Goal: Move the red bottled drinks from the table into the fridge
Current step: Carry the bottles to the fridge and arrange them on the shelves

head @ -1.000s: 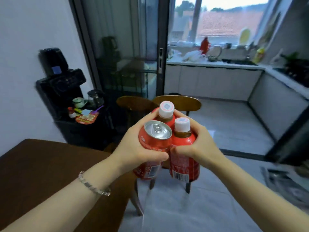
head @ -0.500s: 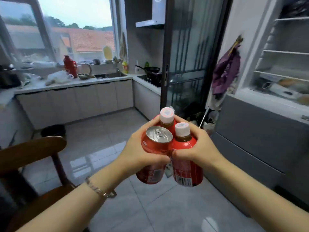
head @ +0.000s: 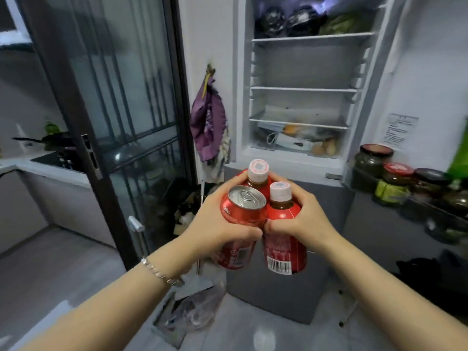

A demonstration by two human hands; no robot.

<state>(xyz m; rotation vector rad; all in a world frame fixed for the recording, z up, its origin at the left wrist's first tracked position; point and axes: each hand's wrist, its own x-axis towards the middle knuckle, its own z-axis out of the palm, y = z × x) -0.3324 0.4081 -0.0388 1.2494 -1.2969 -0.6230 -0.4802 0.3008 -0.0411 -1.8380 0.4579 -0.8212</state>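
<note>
Red can (head: 241, 214), red white-capped bottles (head: 283, 239), purple cloth (head: 209, 125).

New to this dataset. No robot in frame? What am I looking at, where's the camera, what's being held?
There is no machine here. A person works with bare hands, and the one camera sits on their head, looking forward and down. That is why both forearms reach in from the bottom edge. The wide lens bends straight lines.

The left hand, with a bracelet on its wrist, grips a red can. The right hand grips the near red bottle, which has a white cap and a barcode. The far red bottle is squeezed behind them, between both hands. All three are carried in the air.

Ahead is the open fridge, with dark bags on its top shelf. Its door, on the right, carries jars. A purple bag hangs beside a glass sliding door.
</note>
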